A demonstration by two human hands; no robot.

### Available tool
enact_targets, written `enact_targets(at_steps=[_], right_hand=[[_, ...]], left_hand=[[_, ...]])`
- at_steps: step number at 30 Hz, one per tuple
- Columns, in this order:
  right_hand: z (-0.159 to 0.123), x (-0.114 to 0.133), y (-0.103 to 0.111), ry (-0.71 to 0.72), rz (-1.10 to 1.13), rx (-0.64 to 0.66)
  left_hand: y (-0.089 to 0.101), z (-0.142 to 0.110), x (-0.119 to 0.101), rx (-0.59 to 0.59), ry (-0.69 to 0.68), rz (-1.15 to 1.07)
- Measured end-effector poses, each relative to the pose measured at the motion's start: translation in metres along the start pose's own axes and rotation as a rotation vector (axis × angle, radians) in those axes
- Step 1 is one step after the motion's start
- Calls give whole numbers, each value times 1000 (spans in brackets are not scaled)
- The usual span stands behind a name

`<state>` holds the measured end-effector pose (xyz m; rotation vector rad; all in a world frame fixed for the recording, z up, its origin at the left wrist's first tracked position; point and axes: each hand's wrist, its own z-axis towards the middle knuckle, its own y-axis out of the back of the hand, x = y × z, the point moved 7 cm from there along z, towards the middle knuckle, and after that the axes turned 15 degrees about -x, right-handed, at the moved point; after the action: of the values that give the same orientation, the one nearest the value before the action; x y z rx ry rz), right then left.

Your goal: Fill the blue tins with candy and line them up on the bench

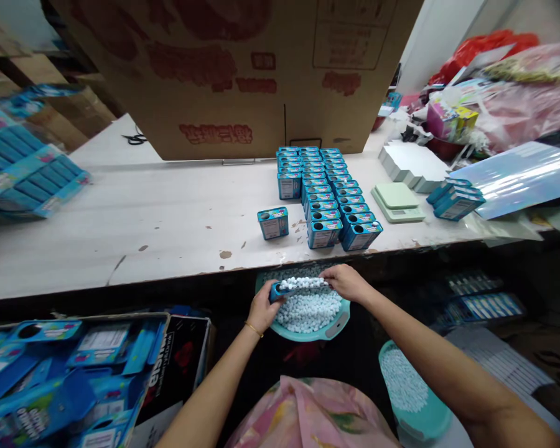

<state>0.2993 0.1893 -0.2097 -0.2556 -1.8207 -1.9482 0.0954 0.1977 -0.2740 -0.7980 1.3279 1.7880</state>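
Observation:
My left hand (263, 308) grips a small blue tin (276, 292) on its side above a teal basin (302, 335). A heap of pale blue-white candies (308, 311) fills the basin. A row of the candies (302, 283) lies along the tin's open side, and my right hand (346, 282) rests against that row, fingers curved and close to the tin. Inside the tin, the candies are hidden. A gold bangle (254, 329) circles my left wrist.
Rows of upright blue tins (324, 199) stand on a white worktable (135, 242) beyond the basin. A green scale (397, 202) and flat white cartons (410, 165) sit to their right. A large cardboard box (214, 74) stands behind them. Another teal basin (410, 389) lies at lower right; an open carton of tins (74, 373) lies at lower left.

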Motion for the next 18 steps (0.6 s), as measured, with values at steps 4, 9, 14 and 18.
enact_targets(at_steps=[4, 9, 14, 18], right_hand=[[0, 32, 16, 82, -293, 72], [1, 62, 22, 173, -439, 92], [-3, 70, 26, 194, -444, 90], [-13, 35, 30, 121, -425, 83]], left_hand=[[-9, -2, -2, 23, -61, 39], [-11, -4, -3, 36, -137, 71], [-11, -3, -3, 40, -123, 55], [-5, 0, 1, 22, -48, -38]])
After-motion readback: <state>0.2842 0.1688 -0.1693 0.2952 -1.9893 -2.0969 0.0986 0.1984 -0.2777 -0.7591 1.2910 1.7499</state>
